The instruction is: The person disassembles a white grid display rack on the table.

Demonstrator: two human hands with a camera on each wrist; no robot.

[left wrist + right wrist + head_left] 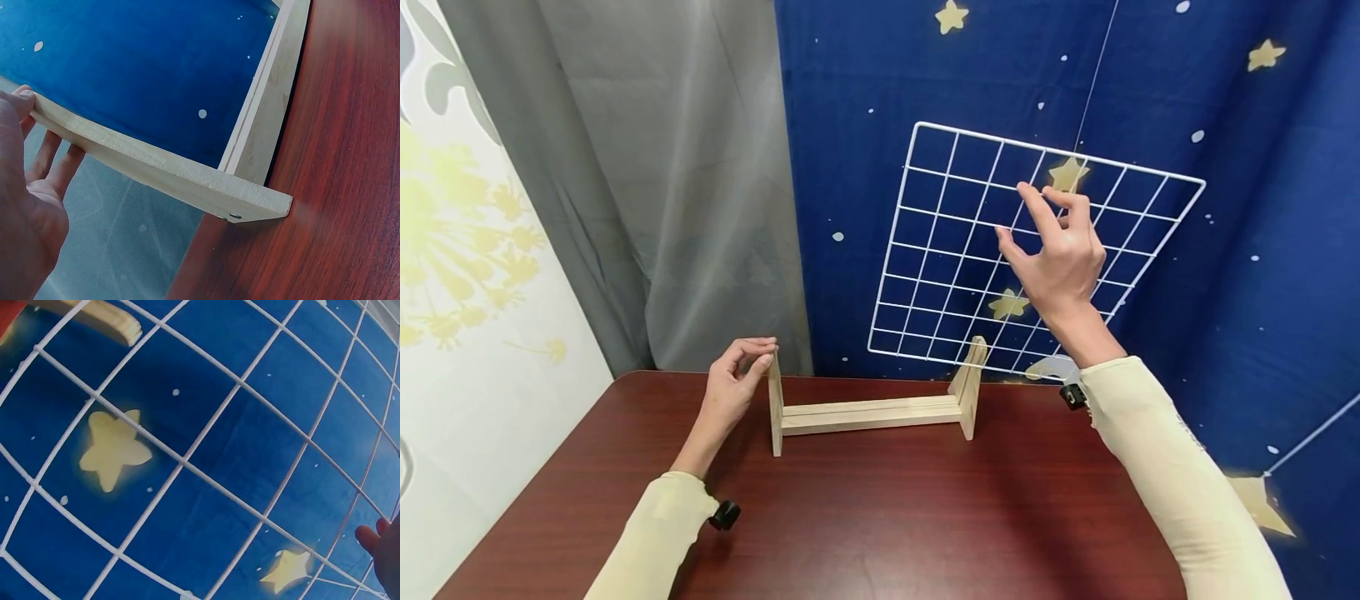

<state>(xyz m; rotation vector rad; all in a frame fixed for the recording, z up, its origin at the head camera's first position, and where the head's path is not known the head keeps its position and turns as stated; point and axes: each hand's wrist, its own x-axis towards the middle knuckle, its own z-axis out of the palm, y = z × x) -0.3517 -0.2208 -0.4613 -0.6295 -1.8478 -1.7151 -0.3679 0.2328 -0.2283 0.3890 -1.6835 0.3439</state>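
Note:
A low stand of pale wood (872,414) stands on the table, with an upright end panel at each side and a long crossbar between them. My left hand (739,371) pinches the top of its left panel (150,162); in the left wrist view, thumb and fingers lie about the panel's tip. Up in the air, a white wire grid panel (940,242) leans at a tilt, held by my right hand (1060,254) at its middle wires. The grid's lower edge crosses the right panel (970,387); whether they touch, I cannot tell. Fingers (369,537) show beside the wires in the right wrist view.
The stand is near the back edge of the dark red-brown table (880,517). Behind it hang a blue curtain (850,208) with yellow stars and a grey curtain (700,167). A white patterned panel (475,375) borders the left side.

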